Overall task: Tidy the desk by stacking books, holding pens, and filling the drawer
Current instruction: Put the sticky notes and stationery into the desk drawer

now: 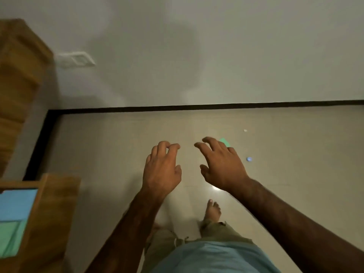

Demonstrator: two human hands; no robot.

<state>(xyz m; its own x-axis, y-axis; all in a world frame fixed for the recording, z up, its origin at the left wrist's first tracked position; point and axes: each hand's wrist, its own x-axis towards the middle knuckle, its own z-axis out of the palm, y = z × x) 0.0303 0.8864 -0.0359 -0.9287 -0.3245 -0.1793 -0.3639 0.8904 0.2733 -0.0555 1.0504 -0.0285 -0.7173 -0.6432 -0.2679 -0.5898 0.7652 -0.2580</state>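
I'm in a room at home: glossy floor tiles (110, 146) under my bare foot (212, 210), white wall (236, 46) with dark skirting (216, 106), a socket (75, 59) upper left, wooden furniture (19, 75) at the left edge.

**Open drawer holding two flat items**

The wooden drawer (40, 203) is standing open well to the left of the left hand (162, 170). A blue flat item (17, 203) is lying inside it, bordering a green flat item (10, 239). Both are showing blurred.
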